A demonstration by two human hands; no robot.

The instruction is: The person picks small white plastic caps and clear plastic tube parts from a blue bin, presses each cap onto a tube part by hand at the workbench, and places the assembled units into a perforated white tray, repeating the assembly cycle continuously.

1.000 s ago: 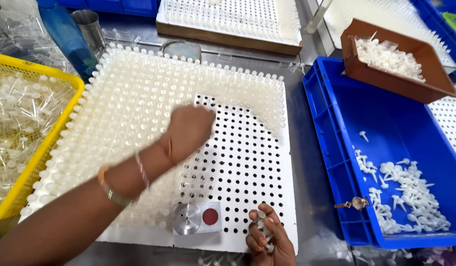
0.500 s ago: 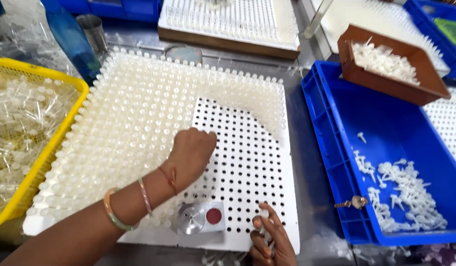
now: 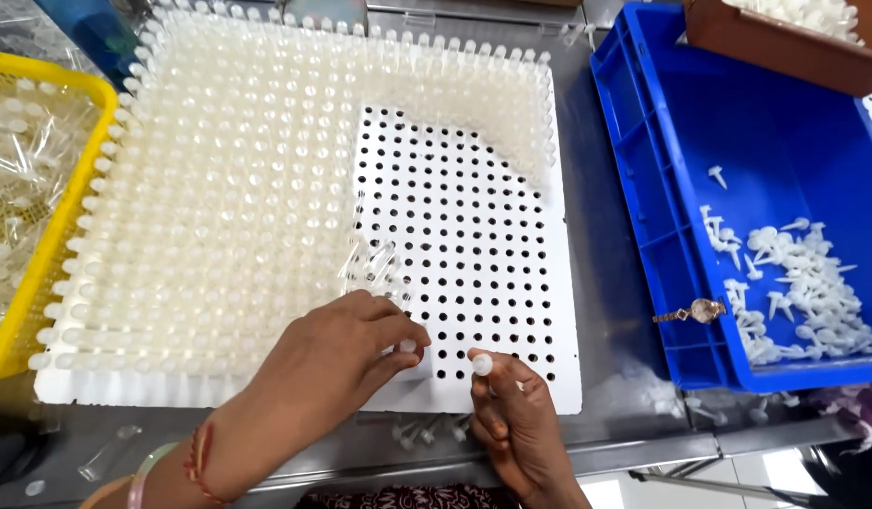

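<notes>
1. I see a steel bench [image 3: 615, 415] carrying a white perforated board [image 3: 492, 283], mostly filled with tubes
2. One yellow basket [image 3: 40, 226], one blue bin [image 3: 700, 170], one watch [image 3: 701, 310]
3. My left hand [image 3: 346, 353] pinches a tube [image 3: 408, 346] at the board's near edge; my right hand [image 3: 516, 415] grips a cap [image 3: 482, 363] just beside it

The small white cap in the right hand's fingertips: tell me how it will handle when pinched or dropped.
The white cap looks like thin moulded plastic, so probably very light and stiff. The right hand pinches it with fingertips alone, so little grip seems needed. Its rounded head suggests it may roll or bounce if dropped on the perforated white board.
</notes>
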